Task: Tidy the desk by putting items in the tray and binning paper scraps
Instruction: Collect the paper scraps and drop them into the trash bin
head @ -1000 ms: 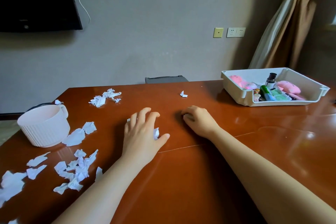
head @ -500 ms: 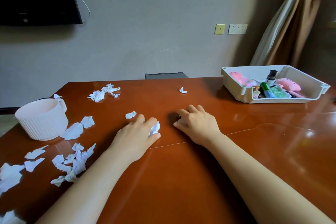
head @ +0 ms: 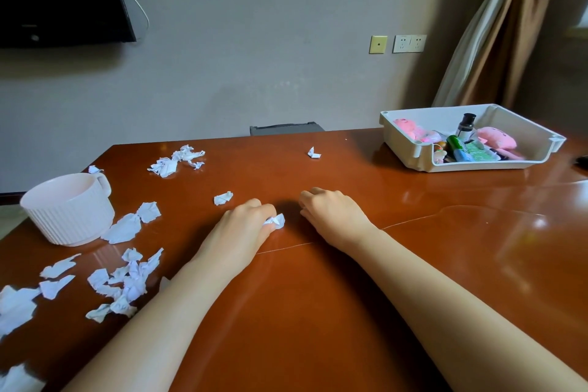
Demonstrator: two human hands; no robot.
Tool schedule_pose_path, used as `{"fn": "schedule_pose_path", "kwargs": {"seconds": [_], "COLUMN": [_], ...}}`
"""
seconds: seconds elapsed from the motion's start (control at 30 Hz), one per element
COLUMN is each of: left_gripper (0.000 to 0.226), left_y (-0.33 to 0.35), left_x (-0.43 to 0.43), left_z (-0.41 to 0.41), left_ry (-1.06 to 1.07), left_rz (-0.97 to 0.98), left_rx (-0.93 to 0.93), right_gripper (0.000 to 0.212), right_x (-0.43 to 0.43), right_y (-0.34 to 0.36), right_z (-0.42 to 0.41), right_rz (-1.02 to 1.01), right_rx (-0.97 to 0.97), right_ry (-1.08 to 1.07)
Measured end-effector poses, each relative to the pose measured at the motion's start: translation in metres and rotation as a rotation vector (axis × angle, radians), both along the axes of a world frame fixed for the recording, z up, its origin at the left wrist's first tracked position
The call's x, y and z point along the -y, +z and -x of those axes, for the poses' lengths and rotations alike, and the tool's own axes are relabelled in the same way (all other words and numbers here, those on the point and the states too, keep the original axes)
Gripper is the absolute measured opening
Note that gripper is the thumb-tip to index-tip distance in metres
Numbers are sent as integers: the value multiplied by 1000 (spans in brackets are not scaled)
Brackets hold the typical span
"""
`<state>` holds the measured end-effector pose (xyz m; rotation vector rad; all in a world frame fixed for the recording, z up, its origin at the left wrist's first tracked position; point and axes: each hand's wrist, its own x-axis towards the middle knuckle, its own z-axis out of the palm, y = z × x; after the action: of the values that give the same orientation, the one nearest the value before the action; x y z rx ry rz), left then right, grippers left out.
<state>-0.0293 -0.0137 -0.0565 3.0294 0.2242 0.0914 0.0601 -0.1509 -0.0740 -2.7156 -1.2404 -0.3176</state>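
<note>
My left hand (head: 241,226) rests on the brown desk (head: 318,312) with its fingers closed on a crumpled white paper scrap (head: 276,220) that pokes out at the fingertips. My right hand (head: 334,213) lies a little to the right, fingers curled down on the desk; whether it holds anything is hidden. One loose scrap (head: 223,198) lies just left of my left hand, another (head: 314,153) farther back. Several scraps (head: 124,283) are scattered at the left. The white tray (head: 401,140) stands at the far right with pink plush toys, a bottle and small items.
A pale ribbed cup-shaped bin (head: 68,210) stands at the left desk edge. A cluster of scraps (head: 176,161) lies behind it. A chair back (head: 286,129) shows beyond the far edge. A glossy glass sheet covers the right part of the desk.
My left hand went from flat and spread to closed around a scrap, uncovering another scrap to its left. My right hand stayed near the same spot, fingers still curled.
</note>
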Motion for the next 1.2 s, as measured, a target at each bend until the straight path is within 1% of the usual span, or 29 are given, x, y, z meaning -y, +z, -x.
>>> {"fn": "schedule_pose_path", "kwargs": {"seconds": [0.07, 0.13, 0.17, 0.3, 0.37, 0.5, 0.63, 0.77, 0.9, 1.0, 1.1, 1.2], "left_gripper": [34, 32, 32, 25, 20, 11, 9, 13, 15, 18, 10, 8], "left_y": [-2, -7, -10, -10, -4, 18, 39, 53, 55, 47, 35, 18], "left_x": [3, 2, 1, 8, 17, 40, 75, 119, 171, 209, 250, 292], "left_z": [1, 7, 8, 11, 13, 23, 32, 40, 49, 56, 61, 65], "left_ry": [-6, -48, -66, -87, -112, -202, -345, -473, -598, -682, -767, -833], "left_rz": [40, 42, 66, 183, 254, 427, 570, 674, 697, 713, 769, 769], "left_rx": [49, 174, 202, 246, 260, 278, 232, 187, 127, 89, 44, 8], "right_gripper": [24, 23, 22, 14, 14, 14, 14, 14, 10, 10, 11, 10], "right_x": [3, 7, 9, 21, 30, 60, 108, 162, 220, 264, 305, 343], "right_y": [0, 0, 1, 10, 19, 46, 73, 88, 91, 84, 73, 57], "right_z": [1, 3, 4, 9, 13, 25, 47, 71, 98, 118, 137, 155], "right_rz": [-16, -49, -71, -241, -307, -378, -427, -462, -478, -471, -468, -480], "right_rx": [-25, -58, -78, -104, -112, -139, -99, -67, -36, -14, -39, -66], "right_ry": [-18, -47, -68, -165, -205, -206, -194, -265, -350, -424, -514, -609]}}
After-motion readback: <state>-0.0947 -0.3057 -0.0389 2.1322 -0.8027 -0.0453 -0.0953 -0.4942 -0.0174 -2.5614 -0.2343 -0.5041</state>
